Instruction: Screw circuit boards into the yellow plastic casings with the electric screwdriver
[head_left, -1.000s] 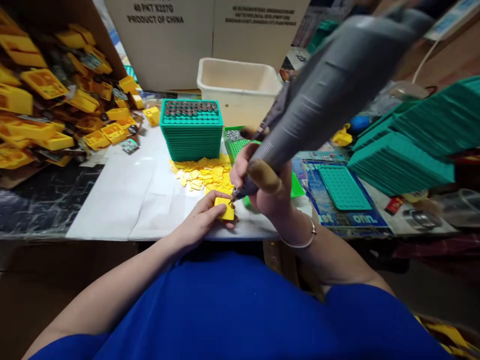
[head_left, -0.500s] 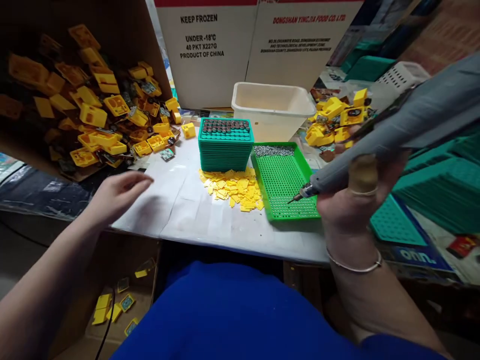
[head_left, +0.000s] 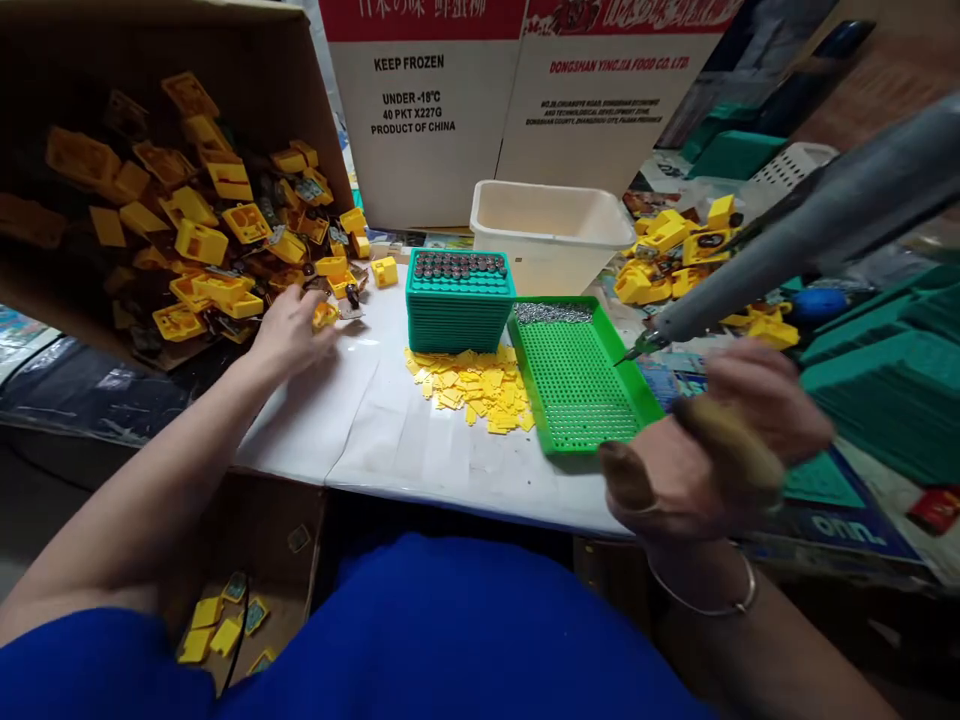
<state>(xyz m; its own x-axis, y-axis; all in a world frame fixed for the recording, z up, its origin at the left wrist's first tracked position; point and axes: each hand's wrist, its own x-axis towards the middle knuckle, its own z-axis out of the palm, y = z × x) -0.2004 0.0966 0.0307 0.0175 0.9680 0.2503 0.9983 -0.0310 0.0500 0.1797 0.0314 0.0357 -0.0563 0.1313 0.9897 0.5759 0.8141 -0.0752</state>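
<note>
My left hand [head_left: 289, 335] is at the edge of the heap of yellow plastic casings, its fingers curled round a small yellow casing [head_left: 325, 315]. My right hand [head_left: 712, 445] is smeared by motion near the front right corner of a green perforated tray [head_left: 577, 375]; covers sit on its thumb and a finger, which are apart, and nothing shows in it. A grey electric screwdriver [head_left: 757, 260] hangs slanted above that hand, apart from it, its bit over the tray's right side. Screws [head_left: 551, 313] lie at the tray's far end.
Left stands an open carton [head_left: 326, 130] of yellow casings. Mid-table are stacked teal trays [head_left: 457, 315] topped with small round metal parts, and loose flat yellow pieces [head_left: 472, 390]. Behind stands a white bin [head_left: 547, 240]. More casings [head_left: 671, 245] and teal trays [head_left: 892, 380] are to the right.
My right hand has let go of the screwdriver and moved down, and the tool has swung up and right. My left hand has moved forward and right to a yellow casing.
</note>
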